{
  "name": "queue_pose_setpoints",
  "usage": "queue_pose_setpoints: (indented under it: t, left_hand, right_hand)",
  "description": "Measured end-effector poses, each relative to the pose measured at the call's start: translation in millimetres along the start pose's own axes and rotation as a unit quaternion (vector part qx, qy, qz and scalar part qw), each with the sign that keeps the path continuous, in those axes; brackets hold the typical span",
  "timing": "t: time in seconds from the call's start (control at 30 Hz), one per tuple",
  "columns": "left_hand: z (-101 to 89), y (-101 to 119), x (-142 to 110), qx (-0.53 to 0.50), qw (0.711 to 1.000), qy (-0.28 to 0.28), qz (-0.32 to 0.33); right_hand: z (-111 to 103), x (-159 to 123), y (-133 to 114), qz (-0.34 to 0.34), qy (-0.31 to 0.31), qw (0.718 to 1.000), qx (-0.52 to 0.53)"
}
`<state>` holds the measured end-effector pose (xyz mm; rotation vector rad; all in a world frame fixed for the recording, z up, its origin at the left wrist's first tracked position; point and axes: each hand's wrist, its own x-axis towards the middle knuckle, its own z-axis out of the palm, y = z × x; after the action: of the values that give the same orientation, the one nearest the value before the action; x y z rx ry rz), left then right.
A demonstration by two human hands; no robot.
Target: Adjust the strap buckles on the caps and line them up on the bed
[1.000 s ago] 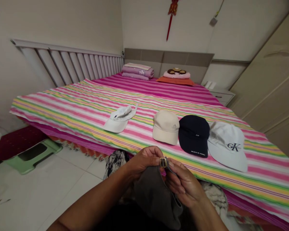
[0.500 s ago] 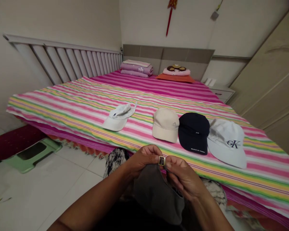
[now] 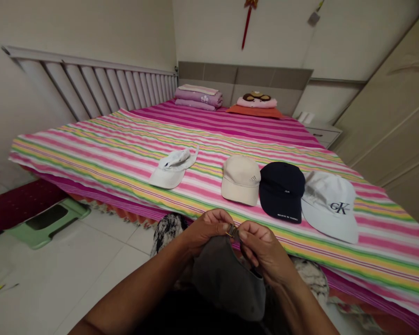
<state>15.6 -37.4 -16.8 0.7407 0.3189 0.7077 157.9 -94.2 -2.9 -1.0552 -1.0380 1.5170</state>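
I hold a dark grey cap (image 3: 226, 279) in front of me, below the near edge of the bed. My left hand (image 3: 206, 230) pinches its back strap beside a small brass buckle (image 3: 231, 230). My right hand (image 3: 261, 249) pinches the strap on the buckle's other side. Both hands are closed on the cap. On the striped bedspread (image 3: 108, 149) lie a crumpled white cap (image 3: 172, 170), a beige cap (image 3: 240, 180), a navy cap (image 3: 282, 190) and a white cap with dark letters (image 3: 330, 204).
Folded purple bedding (image 3: 198, 97) and a pillow stack (image 3: 256, 104) lie at the headboard. A slatted rail (image 3: 101, 83) runs along the far left side. A green stool (image 3: 47, 223) stands on the white tiled floor at left. Wardrobe doors (image 3: 394, 116) stand at right.
My fingers have closed in over the brass buckle, which now shows edge-on and partly covered. The view has tipped slightly upward. The caps on the bed have not moved.
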Motion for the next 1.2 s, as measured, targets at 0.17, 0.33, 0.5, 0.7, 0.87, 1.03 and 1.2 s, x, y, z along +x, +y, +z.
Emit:
queue_pose_setpoints:
  t: [0.17,0.33,0.5,0.7,0.87,1.03,1.2]
  left_hand:
    - [-6.6,-6,1,0.007,0.999,0.025,0.033]
    - [-7.8,-9,1,0.009,0.999,0.038,0.025]
    - [-5.1,-8,2,0.019,0.998,0.049,0.023]
    - [-7.1,-8,2,0.024,0.998,0.05,-0.002]
    - [-9.9,-7,3,0.038,0.999,0.039,-0.004]
    - [-12.2,-5,3,0.051,0.998,0.042,0.012]
    - [-8.7,-4,1,0.066,0.997,0.04,0.018]
  right_hand:
    - [7,1,6,-0.002,0.029,0.997,0.072]
    - [8,2,9,0.006,0.013,0.995,0.094]
    - [11,2,10,-0.009,0.02,0.997,0.078]
    - [10,2,7,-0.028,-0.001,0.994,0.102]
    - [6,0,8,-0.054,-0.004,0.998,0.012]
    - [6,-1,10,-0.093,0.013,0.995,-0.017]
    - [7,-1,6,-0.095,0.027,0.993,-0.068]
